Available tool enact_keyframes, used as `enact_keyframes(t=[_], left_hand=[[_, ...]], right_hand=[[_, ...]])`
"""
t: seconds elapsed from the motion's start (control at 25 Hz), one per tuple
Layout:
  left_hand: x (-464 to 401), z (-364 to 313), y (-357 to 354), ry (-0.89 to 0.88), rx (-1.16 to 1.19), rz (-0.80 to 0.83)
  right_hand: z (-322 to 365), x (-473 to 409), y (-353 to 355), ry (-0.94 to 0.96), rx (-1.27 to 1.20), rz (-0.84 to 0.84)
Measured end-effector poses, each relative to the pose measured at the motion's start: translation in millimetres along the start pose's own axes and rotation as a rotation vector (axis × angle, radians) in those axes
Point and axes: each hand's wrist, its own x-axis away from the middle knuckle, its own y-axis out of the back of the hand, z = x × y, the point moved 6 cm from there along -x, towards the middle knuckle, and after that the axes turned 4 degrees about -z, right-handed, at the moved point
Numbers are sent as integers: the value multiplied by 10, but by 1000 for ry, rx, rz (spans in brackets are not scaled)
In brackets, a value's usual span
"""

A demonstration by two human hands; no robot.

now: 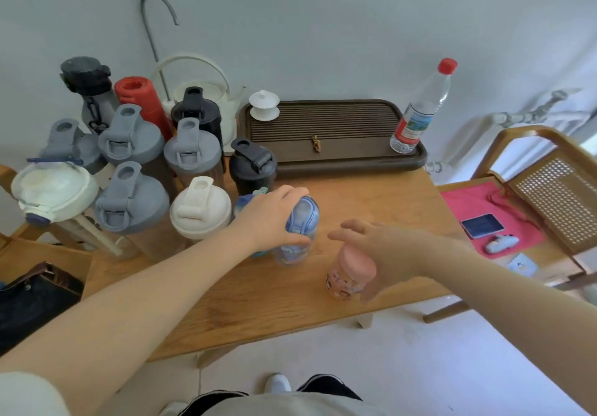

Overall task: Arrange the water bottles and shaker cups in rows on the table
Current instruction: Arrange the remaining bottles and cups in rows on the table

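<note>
My left hand (273,217) grips the blue-lidded clear bottle (302,222) by its top, upright on the wooden table (258,302). My right hand (381,254) hovers with spread fingers over the pink-lidded small bottle (347,275), which stands near the front edge; I cannot tell if it touches. Another small blue bottle (243,204) is half hidden behind my left hand. Several shaker cups crowd the table's left side: grey-lidded ones (130,202), a white-lidded one (200,210), a black one (252,165).
A brown tea tray (342,157) lies at the back with a white lidded cup (264,105) and a red-capped plastic water bottle (420,109) on it. A white kettle (210,92) stands by the wall. A chair (533,215) with pink cloth is right, a dark bag (35,296) left.
</note>
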Motion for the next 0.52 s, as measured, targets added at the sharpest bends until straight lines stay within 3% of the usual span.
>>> enact_keyframes(t=[0.2,0.32,0.52], left_hand=[[22,85,18,15,-20,20],[5,102,20,15,-75,14],[50,92,103,40,-72,10]], right_hand=[[-137,-184,125,-68,-12,-339],[-385,-440,564,-150,-187,-516],[-316,-1180,769,-54,-263,-428]])
